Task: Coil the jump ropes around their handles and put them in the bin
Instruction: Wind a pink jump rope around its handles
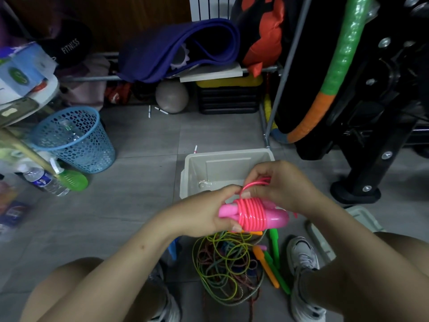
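A pink jump rope (251, 213) is held in front of me, its cord coiled in tight turns around the two pink handles. My left hand (204, 212) grips the handles at their left end. My right hand (282, 185) pinches a loose loop of the pink cord above the coil. Just beyond the hands a grey plastic bin (197, 163) stands on the floor. Below the hands lies a tangled pile of ropes (226, 263), yellow-green, grey and reddish, with orange and green handles (270, 268) beside it.
A blue mesh wastebasket (74, 140) stands at the left, with a water bottle (45, 182) and a green disc near it. A black exercise frame with a green-orange hoop (336, 73) fills the right. A grey lid (362, 217) lies by my right shoe (304, 275).
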A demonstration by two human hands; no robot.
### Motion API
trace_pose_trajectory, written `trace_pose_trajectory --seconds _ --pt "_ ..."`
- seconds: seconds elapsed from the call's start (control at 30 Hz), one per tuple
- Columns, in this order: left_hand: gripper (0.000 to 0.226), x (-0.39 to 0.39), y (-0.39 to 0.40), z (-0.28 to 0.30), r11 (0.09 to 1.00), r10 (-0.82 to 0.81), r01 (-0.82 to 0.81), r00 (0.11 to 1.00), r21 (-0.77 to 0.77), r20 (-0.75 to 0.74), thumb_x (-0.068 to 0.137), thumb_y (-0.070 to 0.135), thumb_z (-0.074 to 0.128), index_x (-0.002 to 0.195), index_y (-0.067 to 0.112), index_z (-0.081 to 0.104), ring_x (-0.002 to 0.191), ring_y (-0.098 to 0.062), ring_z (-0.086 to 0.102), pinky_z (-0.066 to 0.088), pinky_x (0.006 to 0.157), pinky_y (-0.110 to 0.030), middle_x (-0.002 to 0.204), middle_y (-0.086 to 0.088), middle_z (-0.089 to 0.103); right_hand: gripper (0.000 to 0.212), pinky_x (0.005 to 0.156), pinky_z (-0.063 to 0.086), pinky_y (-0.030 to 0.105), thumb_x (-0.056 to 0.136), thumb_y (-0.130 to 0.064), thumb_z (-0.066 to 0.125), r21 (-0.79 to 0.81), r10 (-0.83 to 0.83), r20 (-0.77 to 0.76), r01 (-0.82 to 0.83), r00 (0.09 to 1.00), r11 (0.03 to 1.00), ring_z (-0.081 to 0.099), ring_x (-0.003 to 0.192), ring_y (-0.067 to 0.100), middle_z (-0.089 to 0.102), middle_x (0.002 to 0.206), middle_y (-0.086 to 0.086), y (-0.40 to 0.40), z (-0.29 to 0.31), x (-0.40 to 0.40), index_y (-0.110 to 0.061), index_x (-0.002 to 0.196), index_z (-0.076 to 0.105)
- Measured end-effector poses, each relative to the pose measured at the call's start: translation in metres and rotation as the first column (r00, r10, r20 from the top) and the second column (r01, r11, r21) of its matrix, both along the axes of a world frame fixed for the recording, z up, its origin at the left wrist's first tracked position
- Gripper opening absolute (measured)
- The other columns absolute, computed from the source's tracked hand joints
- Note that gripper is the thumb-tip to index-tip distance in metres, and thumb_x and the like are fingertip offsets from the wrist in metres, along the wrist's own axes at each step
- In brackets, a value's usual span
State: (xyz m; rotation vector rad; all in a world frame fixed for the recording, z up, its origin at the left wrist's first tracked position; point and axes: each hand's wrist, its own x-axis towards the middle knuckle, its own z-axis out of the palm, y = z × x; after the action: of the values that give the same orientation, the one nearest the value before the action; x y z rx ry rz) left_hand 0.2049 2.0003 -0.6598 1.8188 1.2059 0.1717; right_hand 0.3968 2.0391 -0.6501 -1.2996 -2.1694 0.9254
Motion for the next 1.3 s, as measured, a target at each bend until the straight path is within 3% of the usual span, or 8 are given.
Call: trace_pose_trajectory --seconds 0.13,0.37,0.57,0.7,0.93,1.07,1.17,1.3 --pt "0.079 0.007 -0.007 0.008 0.999 0.034 -0.03 0.996 -0.045 0.085 0.081 0.021 0.073 0.136 0.047 0.023 0.052 0.006 0.051 0.037 0.053 -0.011 0.059 0.021 0.058 0.022 0.058 0.042 0.029 0.074 -0.021 0.079 -0.203 0.008 -0.219 -0.053 0.976 0.978 0.053 0.053 0.014 0.061 0.058 0.003 0.008 -0.004 0.004 -0.023 0.08 0.058" --pt "0.095 -0.001 -0.017 0.017 0.996 0.087 -0.081 0.984 -0.043 0.153 0.083 0.018 0.072 0.143 0.052 0.007 0.051 0.008 0.052 0.036 0.053 -0.007 0.059 0.021 0.059 0.015 0.071 0.048 0.022 0.067 -0.019 0.076 -0.265 0.036 -0.383 -0.147 0.923 0.953 0.06 0.069 0.006 0.065 0.068 -0.006 0.014 -0.008 0.007 -0.015 0.072 0.063" --pt "0.077 -0.009 -0.021 0.021 0.997 0.046 -0.024 0.948 -0.074 0.315 0.082 0.001 0.069 0.128 0.057 0.045 0.088 0.006 0.062 0.046 0.085 -0.016 0.106 0.025 0.067 0.009 0.055 0.049 0.018 0.061 -0.022 0.076 -0.549 -0.007 -0.444 -0.266 0.896 0.793 0.061 0.057 0.007 0.068 0.064 -0.001 0.017 -0.013 0.011 -0.016 0.066 0.07" --pt "0.068 -0.021 -0.018 0.021 0.987 0.131 -0.076 0.892 -0.141 0.432 0.076 0.002 0.073 0.115 0.055 0.059 0.051 -0.009 0.048 0.042 0.049 -0.027 0.082 0.002 0.068 0.042 0.06 0.054 0.02 0.047 -0.049 0.088 -0.618 -0.084 -0.574 -0.363 0.815 0.698 0.067 0.065 0.01 0.073 0.076 0.002 0.014 -0.017 0.011 -0.017 0.073 0.076" --pt "0.062 -0.029 -0.013 0.023 0.964 0.263 -0.203 0.821 -0.17 0.506 0.069 0.013 0.069 0.112 0.057 0.059 0.044 -0.009 0.039 0.037 0.043 -0.021 0.07 0.008 0.067 0.083 0.097 0.023 0.054 0.064 -0.073 0.066 -0.677 -0.288 -0.637 -0.341 0.715 0.652 0.034 0.112 0.046 0.034 0.129 0.046 0.008 -0.024 0.004 -0.011 0.119 0.064" --pt "0.06 -0.026 -0.013 0.02 0.932 0.363 -0.279 0.721 -0.233 0.59 0.07 0.01 0.067 0.117 0.048 0.061 0.04 -0.012 0.036 0.033 0.039 -0.019 0.068 -0.005 0.065 0.108 0.088 0.032 0.039 0.059 -0.08 0.062 -0.6 -0.245 -0.753 -0.483 0.611 0.638 0.034 0.097 0.03 0.042 0.107 0.039 0.0 -0.025 -0.006 0.003 0.126 0.049" --pt "0.061 -0.019 -0.01 0.016 0.86 0.508 -0.39 0.599 -0.329 0.619 0.077 0.012 0.063 0.132 0.036 0.05 0.037 -0.011 0.034 0.026 0.039 -0.015 0.071 -0.009 0.062 0.092 0.065 0.041 0.017 0.055 -0.071 0.073 -0.571 -0.225 -0.763 -0.47 0.606 0.673 0.048 0.072 0.008 0.054 0.085 0.0 -0.011 -0.03 -0.017 -0.006 0.115 0.05" --pt "0.056 0.0 -0.009 0.01 0.784 0.595 -0.556 0.551 -0.275 0.585 0.089 0.003 0.058 0.133 0.036 0.047 0.036 -0.01 0.034 0.026 0.037 -0.015 0.052 0.006 0.055 0.014 0.057 0.037 0.011 0.092 -0.02 0.057 -0.485 -0.125 -0.6 -0.236 0.79 0.842 0.047 0.056 -0.004 0.058 0.062 -0.017 -0.025 -0.024 -0.031 -0.014 0.105 0.058"
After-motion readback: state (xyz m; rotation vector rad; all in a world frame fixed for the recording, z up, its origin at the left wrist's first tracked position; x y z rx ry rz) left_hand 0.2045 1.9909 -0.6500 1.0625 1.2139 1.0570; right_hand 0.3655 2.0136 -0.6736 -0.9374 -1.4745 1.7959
